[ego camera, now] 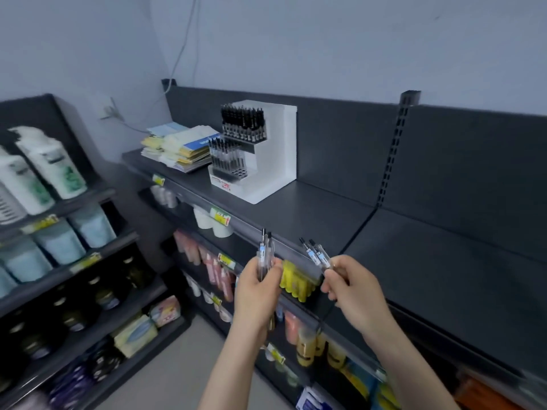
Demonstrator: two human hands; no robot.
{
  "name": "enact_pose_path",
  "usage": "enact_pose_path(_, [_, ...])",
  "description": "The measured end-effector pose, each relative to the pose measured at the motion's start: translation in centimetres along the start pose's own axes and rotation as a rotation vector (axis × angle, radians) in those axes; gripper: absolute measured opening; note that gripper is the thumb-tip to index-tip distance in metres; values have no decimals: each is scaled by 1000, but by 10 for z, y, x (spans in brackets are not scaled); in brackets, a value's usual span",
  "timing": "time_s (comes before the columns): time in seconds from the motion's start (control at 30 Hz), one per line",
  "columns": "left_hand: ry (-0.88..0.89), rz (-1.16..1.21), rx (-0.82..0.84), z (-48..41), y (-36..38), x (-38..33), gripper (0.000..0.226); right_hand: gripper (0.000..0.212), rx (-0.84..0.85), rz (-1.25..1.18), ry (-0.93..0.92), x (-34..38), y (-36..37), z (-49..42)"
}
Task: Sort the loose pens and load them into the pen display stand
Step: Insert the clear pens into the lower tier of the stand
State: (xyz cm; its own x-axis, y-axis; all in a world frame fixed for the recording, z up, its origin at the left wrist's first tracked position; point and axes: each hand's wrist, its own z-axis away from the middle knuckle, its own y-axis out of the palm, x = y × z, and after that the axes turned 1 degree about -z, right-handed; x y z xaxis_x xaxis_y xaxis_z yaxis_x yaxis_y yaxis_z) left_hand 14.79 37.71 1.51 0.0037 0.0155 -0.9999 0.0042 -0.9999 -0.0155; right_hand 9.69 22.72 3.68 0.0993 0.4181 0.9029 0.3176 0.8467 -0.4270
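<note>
A person faces a dark grey metal shop shelf (pixel 310 214), with both bare hands raised in the near foreground just in front of its edge. The left hand (pixel 257 287) has its fingers and thumb curled round a small bunch of clear plastic pens with black tips (pixel 264 253), held upright with the tips pointing up. The right hand (pixel 352 288), a little apart to the right, pinches a second bunch of clear pens (pixel 316 255) between thumb and fingertips. These pens lean up and to the left. The count in either bunch is hard to tell.

Farther back and to the left, on the shelf top, sits a white stepped pen display stand (pixel 284 143). Its upper tier holds a dense block of black pens (pixel 242 122) standing upright. Its lower tier holds a block of clear upright pens (pixel 226 156), with open holes showing at the near right corner.

Just left of the stand lies a stack of pale yellow and blue paper booklets (pixel 180 149). Yellow price tags (pixel 220 217) hang along the shelf edge. On separate shelving at the far left stand white bottles with green labels (pixel 59 167), above pale blue pouches (pixel 59 244).
</note>
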Motion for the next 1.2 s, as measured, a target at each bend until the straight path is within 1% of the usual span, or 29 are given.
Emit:
enact_pose_path(0.13, [-9,25,-46,-18,-33,-1,18,16,42,35,-46,19,32,-15])
enact_pose_path(0.2, [-6,52,-66,-30,-45,0,19,16,59,34,-63,25,47,-25])
enact_pose_path(0.37, [-35,79,-89,-65,-65,7,15,16,108,-3,-48,34,82,-59])
enact_pose_path(0.47, [-30,41,-119,-92,-76,13,10,15,137,-12,-48,36,106,-92])
enact_pose_path(0.53, [-41,14,-127,-113,-83,14,12,14,160,-10,-58,39,123,-117])
enact_pose_path(0.63, [-32,1,-137,-156,-90,6,17,15,169,-38,-85,48,144,-157])
enact_pose_path(0.73, [-16,25,-164,-198,-90,-3,13,17,172,-54,-118,54,160,-194])
enact_pose_path(0.87, [-31,47,-155,-234,-84,-8,5,15,197,-52,-117,57,174,-230])
enact_pose_path(0.93, [-44,69,-150,-249,-81,-10,8,15,214,-48,-123,58,180,-246])
enact_pose_path(1.03, [-47,45,-140,-269,-77,-9,6,16,236,-35,-123,57,189,-265])
enact_pose_path(1.13, [-59,32,-133,-283,-75,-8,25,17,255,-18,-120,56,194,-277])
enact_pose_path(1.2, [-75,45,-127,-292,-74,-9,27,19,261,-7,-125,57,197,-284])
